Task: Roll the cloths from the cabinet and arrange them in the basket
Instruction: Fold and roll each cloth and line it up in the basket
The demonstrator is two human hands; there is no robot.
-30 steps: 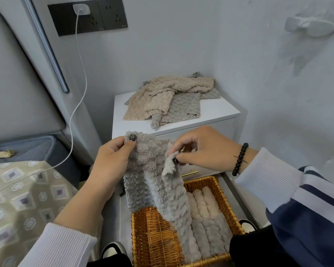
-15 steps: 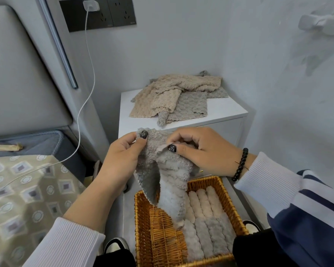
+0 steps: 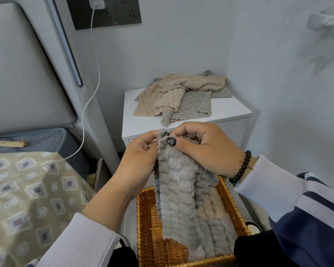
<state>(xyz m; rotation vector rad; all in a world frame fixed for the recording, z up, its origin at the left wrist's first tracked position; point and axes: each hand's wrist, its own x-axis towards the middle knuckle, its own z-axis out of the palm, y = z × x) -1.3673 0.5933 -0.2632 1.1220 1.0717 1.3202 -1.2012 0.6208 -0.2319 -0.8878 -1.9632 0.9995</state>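
A fluffy grey cloth (image 3: 178, 191), folded lengthwise, hangs from both my hands above the wicker basket (image 3: 146, 224). My left hand (image 3: 138, 160) pinches its top left corner. My right hand (image 3: 201, 147) pinches the top edge right beside it, thumb on the front. Several rolled beige and grey cloths (image 3: 218, 222) lie in the basket's right half, partly hidden by the hanging cloth. More loose beige and grey cloths (image 3: 179, 95) lie piled on the white cabinet (image 3: 228, 110) behind.
A bed with a patterned cover (image 3: 27, 191) is at the left, with a grey headboard (image 3: 23, 60). A white charging cable (image 3: 89, 97) runs from the wall socket (image 3: 104, 11) down over the bed. The grey wall stands close on the right.
My hands have come together, folding the grey cloth lengthwise into a narrower strip that now hangs straight over the basket.
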